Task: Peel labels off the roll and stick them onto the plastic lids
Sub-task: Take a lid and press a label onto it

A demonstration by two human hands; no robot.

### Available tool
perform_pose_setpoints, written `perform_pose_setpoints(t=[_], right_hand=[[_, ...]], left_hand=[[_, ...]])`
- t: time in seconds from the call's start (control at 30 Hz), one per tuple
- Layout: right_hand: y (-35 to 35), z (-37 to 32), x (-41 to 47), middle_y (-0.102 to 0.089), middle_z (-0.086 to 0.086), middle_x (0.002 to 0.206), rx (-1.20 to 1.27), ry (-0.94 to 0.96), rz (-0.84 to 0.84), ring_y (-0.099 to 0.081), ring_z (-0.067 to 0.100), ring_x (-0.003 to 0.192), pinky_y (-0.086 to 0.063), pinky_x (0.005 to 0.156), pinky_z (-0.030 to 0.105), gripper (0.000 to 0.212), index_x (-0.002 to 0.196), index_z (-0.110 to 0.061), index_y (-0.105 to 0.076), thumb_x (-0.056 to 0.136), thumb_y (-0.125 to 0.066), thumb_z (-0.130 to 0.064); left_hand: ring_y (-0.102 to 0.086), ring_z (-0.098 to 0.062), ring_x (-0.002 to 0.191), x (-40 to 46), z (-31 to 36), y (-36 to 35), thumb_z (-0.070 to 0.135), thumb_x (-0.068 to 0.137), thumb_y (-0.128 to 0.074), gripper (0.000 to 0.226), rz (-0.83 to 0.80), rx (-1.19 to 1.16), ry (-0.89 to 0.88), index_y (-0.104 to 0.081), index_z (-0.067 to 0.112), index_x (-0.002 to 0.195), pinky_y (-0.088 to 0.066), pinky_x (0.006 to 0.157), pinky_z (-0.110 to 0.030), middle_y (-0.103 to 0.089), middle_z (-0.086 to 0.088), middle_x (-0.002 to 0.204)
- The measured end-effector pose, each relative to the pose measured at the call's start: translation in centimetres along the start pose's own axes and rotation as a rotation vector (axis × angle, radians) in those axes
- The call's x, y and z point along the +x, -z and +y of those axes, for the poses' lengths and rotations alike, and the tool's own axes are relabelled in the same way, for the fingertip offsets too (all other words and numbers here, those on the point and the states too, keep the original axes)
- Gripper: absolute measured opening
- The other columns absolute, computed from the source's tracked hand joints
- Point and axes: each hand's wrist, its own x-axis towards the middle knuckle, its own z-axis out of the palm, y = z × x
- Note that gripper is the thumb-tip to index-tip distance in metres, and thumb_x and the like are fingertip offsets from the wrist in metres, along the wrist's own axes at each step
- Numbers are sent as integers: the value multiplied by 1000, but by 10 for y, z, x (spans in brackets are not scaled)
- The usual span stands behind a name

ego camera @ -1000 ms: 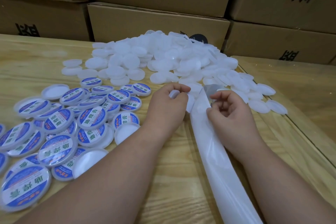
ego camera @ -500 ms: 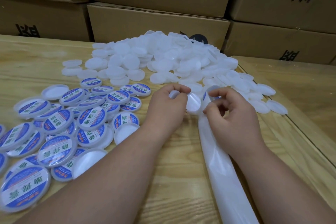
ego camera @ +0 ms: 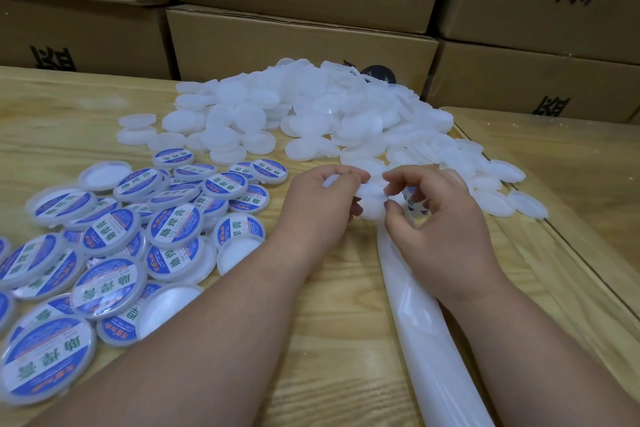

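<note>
The backing strip [ego camera: 422, 333] runs long-ways from the table's near edge away from you, its far end under your right hand [ego camera: 446, 225]. Just left of that end, your left hand [ego camera: 318, 208] holds a plain white lid [ego camera: 372, 199], fingers curled around its edge, flat face tilted toward you. Your right fingers [ego camera: 393, 206] pinch narrowly at the lid's right rim. Labelled lids [ego camera: 104, 246] lie to the left, unlabelled lids [ego camera: 311, 114] beyond, cardboard boxes [ego camera: 298, 42] behind the table [ego camera: 332, 357].
</note>
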Motion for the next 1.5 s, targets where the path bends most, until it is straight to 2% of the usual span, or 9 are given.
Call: perform_pose_setpoints(t=[0.13, 0.3, 0.4, 0.5, 0.6, 0.77, 1.0, 1.17, 1.5], right_hand=[[-2, -4, -1, -64, -26, 94, 125, -87, 63, -55, 13, 87, -41, 75, 10, 34, 101, -40, -63, 84, -67, -11], [-4, -7, 0, -65, -18, 84, 397, -242, 140, -53, 7, 70, -45, 66, 14, 43, 99, -34, -66, 85, -67, 6], [-2, -7, 1, -64, -16, 79, 524, -290, 146, -54, 5, 69, -47, 65, 14, 42, 101, -28, -65, 87, -64, 12], [-2, -7, 0, -64, -14, 76, 572, -308, 126, -56, 5, 69, -49, 67, 15, 42, 102, -26, -65, 86, -62, 12], [-4, -9, -1, -64, -13, 76, 576, -314, 80, -54, 4, 68, -47, 66, 14, 37, 104, -27, -65, 80, -63, 0], [-8, -6, -1, -66, -13, 74, 501, -331, -5, -51, 2, 63, -46, 65, 11, 44, 107, -31, -63, 86, -65, 9], [-9, -1, -1, -71, -13, 75, 449, -356, -19, -55, -3, 60, -43, 62, 7, 41, 108, -34, -60, 87, -72, -1], [-9, -1, 0, -72, -16, 75, 405, -349, -28, -59, -8, 65, -43, 65, 6, 41, 109, -35, -59, 88, -72, -3], [-8, -1, -1, -73, -17, 79, 372, -366, -28, -62, -8, 69, -43, 67, 7, 40, 109, -36, -59, 88, -72, -5]], left_hand=[[-64, -20, 61, -2, 7, 0, 35, 93, -52, 30, -90, -113, -9, -74, 14, 95, -45, 53, -26, -65, -3, 69], [-66, -33, 61, -4, 9, 4, 22, 94, -25, 33, -96, -270, -1, -56, 15, 104, -32, 44, -26, -68, -9, 66], [-70, -32, 72, -3, 7, 5, 12, 95, -28, 30, -70, -273, 6, -58, 13, 99, -43, 45, -27, -73, -3, 71], [-73, -27, 88, 0, 6, 5, 10, 102, -38, 29, -95, -274, 34, -67, 16, 104, -58, 62, -34, -78, 3, 91], [-73, -29, 98, 0, 8, 7, 16, 108, -39, 30, -125, -299, 45, -69, 17, 107, -58, 69, -37, -75, -10, 114], [-70, -39, 94, 0, 6, 9, 14, 101, -27, 41, -181, -322, 54, -68, 11, 104, -55, 74, -42, -74, -21, 109], [-72, -34, 92, 4, 1, 8, 16, 66, -39, 47, -253, -246, 33, -69, 11, 102, -55, 65, -35, -76, -16, 105], [-74, -33, 92, 5, -1, 8, 4, 75, -36, 43, -265, -236, 11, -71, 14, 97, -59, 63, -36, -77, -14, 103], [-73, -30, 91, 2, 2, 6, 8, 66, -40, 44, -269, -209, 27, -73, 16, 94, -59, 67, -38, -77, -12, 103]])
